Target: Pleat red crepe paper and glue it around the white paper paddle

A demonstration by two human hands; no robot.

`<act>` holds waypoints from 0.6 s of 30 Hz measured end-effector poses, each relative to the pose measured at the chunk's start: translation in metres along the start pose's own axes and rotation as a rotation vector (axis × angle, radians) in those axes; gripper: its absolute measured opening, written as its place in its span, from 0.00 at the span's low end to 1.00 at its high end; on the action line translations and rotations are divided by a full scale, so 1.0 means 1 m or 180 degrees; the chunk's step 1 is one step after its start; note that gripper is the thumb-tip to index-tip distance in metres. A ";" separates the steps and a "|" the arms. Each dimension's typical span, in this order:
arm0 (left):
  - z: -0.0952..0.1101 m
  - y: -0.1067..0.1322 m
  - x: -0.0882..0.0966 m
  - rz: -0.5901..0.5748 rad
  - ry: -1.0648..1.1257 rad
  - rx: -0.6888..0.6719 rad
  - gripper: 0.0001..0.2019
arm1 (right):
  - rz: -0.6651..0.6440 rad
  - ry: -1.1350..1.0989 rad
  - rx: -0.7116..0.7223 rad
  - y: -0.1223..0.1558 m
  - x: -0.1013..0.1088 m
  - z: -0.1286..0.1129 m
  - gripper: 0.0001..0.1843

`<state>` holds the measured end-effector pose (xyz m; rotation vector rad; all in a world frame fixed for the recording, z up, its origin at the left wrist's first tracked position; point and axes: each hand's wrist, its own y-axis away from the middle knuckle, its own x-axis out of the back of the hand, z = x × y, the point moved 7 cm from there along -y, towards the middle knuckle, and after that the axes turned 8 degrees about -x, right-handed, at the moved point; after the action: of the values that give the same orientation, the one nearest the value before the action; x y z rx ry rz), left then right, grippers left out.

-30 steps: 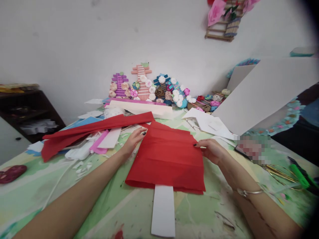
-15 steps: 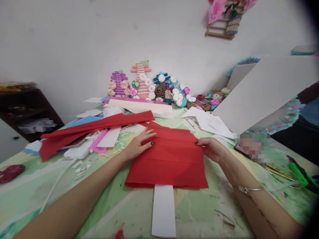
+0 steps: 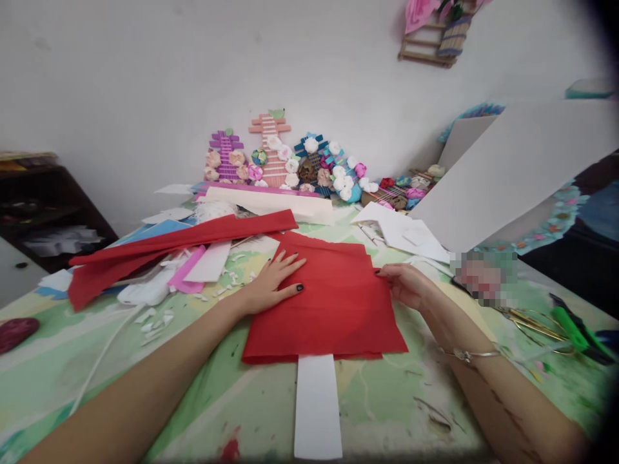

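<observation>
A folded sheet of red crepe paper lies on the table before me, and a white card strip sticks out from under its near edge. Flat on the paper's left side rests my left hand, fingers spread. My right hand is at the paper's right edge, its thumb and fingertips pinching that edge. The lower right corner shows its layers slightly out of line. How far the strip reaches under the paper is hidden.
More red crepe paper lies at the left over a white glue gun and scraps. Gold-handled scissors and a green-handled tool lie at the right. Flower-decorated crafts line the wall, beside large white boards.
The right edge of the red paper has shifted, its top layer now reaching further right at the lower corner. My left hand stays flat; the view has tilted slightly.
</observation>
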<state>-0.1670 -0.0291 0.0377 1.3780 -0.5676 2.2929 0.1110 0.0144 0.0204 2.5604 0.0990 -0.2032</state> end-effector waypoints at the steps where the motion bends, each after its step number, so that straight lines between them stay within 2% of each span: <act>1: 0.000 0.000 0.000 0.0008 -0.0020 -0.0003 0.38 | 0.0001 0.0019 0.0000 -0.001 0.001 0.000 0.07; 9: 0.004 0.001 0.005 0.0239 -0.0013 -0.0139 0.38 | 0.0048 0.0215 -0.0086 -0.001 0.004 -0.001 0.08; 13: 0.006 0.002 0.008 0.0352 0.0124 -0.0139 0.39 | 0.0099 0.0488 -0.0079 0.002 0.009 -0.003 0.05; 18: 0.011 0.002 0.007 0.0229 0.0079 -0.0158 0.38 | 0.0126 0.1337 -0.0107 0.009 0.015 -0.007 0.08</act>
<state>-0.1634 -0.0356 0.0484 1.3242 -0.6721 2.3326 0.1280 0.0110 0.0291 2.5305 0.2068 0.3510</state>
